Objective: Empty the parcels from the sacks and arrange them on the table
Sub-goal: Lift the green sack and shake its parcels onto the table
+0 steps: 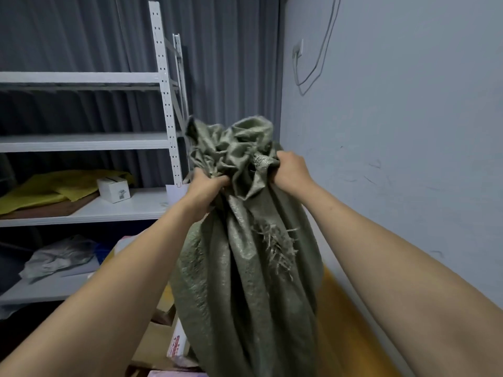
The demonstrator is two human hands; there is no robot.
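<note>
both grips clamped on bunched cloth: left hand [208,190], right hand [290,170], green woven sack [245,281] hanging below them, parcels [163,341] left of its base. risk: frayed tear may split, dumping contents unevenly.

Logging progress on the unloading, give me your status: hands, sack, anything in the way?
Left hand and right hand both clenched on bunched end of green sack, held up. Parcels underneath on table. Nothing blocking.
</note>
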